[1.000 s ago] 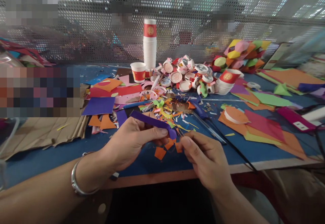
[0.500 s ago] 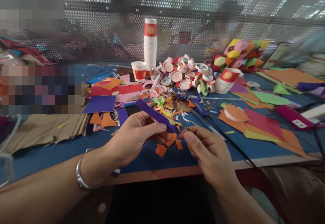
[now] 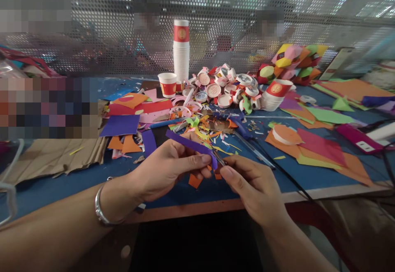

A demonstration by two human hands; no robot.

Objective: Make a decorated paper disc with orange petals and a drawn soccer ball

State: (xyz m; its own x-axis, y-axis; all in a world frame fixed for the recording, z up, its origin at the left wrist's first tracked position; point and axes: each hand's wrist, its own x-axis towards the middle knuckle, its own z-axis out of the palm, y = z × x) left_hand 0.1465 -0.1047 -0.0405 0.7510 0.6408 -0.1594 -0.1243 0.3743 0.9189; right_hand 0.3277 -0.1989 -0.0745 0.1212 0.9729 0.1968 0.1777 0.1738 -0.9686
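My left hand (image 3: 168, 167) pinches a strip of purple paper (image 3: 188, 142) between thumb and fingers, just above the table's near edge. The strip's right end curves down past my thumb. In my right hand (image 3: 249, 185) is a small pair of metal scissors (image 3: 218, 156); its handles are hidden by my fingers. The blades point up and left and meet the strip's right end. Below the hands lie small orange paper pieces (image 3: 195, 180), partly covered by my left fingers.
Cut-up paper cups (image 3: 213, 90) lie heaped behind the scraps, near a tall cup stack (image 3: 181, 54). A blue glue gun (image 3: 242, 128) with its black cord rests right of centre. Purple paper (image 3: 120, 124) and brown cardboard (image 3: 58, 152) lie left, orange sheets (image 3: 321, 156) right.
The scissors were apart from the purple strip half a second ago; now their blades reach its right end. My left hand has turned the strip slightly flatter.
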